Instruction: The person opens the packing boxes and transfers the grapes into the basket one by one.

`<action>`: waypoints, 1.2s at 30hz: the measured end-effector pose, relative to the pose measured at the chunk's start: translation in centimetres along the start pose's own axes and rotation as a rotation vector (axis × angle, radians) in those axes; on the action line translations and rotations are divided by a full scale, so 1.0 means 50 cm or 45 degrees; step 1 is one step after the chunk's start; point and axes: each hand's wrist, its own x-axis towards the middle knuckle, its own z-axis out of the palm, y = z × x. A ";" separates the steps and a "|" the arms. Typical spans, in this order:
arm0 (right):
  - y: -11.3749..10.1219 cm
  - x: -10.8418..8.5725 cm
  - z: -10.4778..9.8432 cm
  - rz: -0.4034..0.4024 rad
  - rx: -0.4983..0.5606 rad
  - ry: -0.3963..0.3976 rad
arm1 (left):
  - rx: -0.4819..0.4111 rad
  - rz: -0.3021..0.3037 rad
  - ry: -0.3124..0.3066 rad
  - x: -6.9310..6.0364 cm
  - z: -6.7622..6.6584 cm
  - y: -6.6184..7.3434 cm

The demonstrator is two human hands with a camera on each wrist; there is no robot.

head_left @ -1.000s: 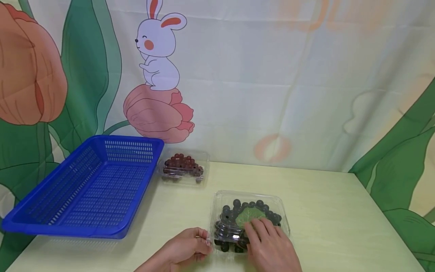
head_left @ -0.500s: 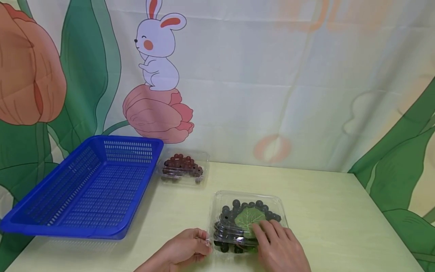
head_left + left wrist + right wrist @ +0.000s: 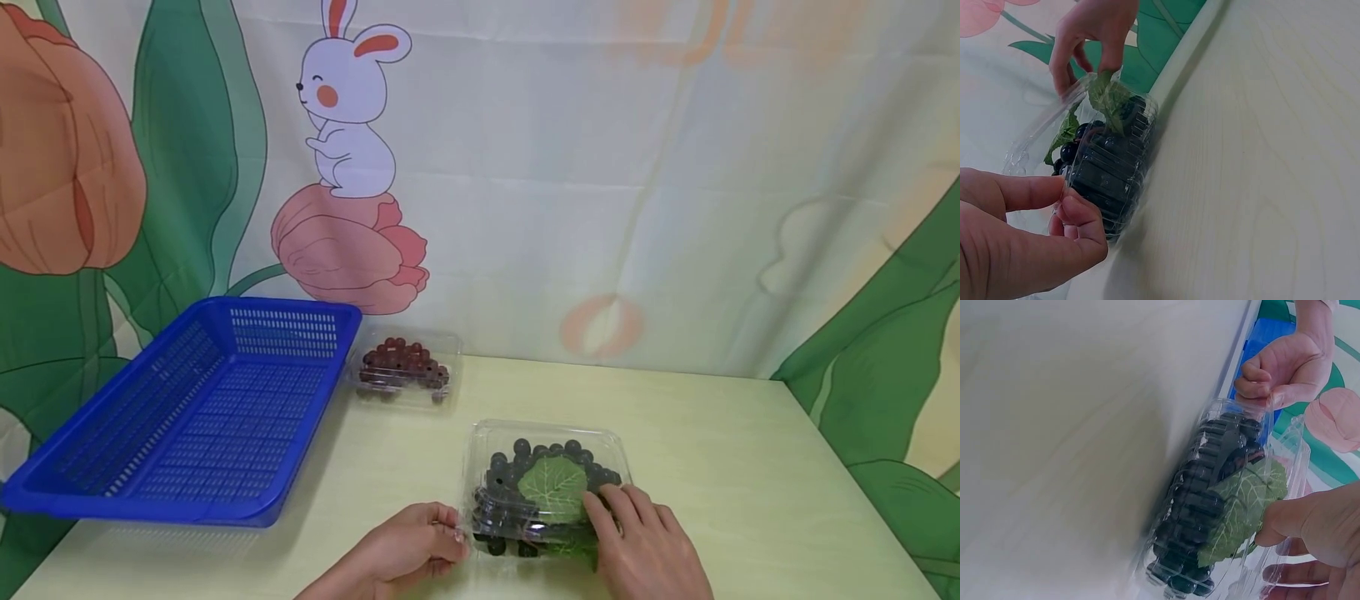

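Note:
A clear plastic container (image 3: pixel 480 450) of dark grapes (image 3: pixel 522 450) with green leaves (image 3: pixel 553 487) stands near the table's front. Thumb and fingers of my left hand (image 3: pixel 412 546) pinch its left front corner, also seen in the left wrist view. My right hand (image 3: pixel 648 542) is at the front right, fingertips on the lid. In the right wrist view that hand's thumb (image 3: pixel 1282 522) touches a leaf (image 3: pixel 1241 509) at the rim, with the other fingers behind the lid. The lid stands slightly apart from the base there, and a leaf sticks out at the front.
A blue slotted basket (image 3: pixel 307 446) is at the left. Beside its back right corner stands a second clear container (image 3: pixel 450 350) with red grapes (image 3: pixel 401 358). A printed curtain (image 3: pixel 525 167) hangs behind the table (image 3: pixel 750 500).
My right hand has moved to the right along the container's front, uncovering more of the leaf under the lid. Green leaf now shows at the front edge. My left hand has stayed at its corner.

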 end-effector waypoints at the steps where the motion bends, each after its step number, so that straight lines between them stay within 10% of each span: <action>1: 0.002 -0.001 -0.001 0.005 -0.004 -0.007 | 0.002 0.003 -0.001 0.000 0.000 0.000; 36: 0.024 -0.019 -0.007 0.189 0.105 -0.347 | -0.077 0.047 0.000 -0.001 0.009 -0.012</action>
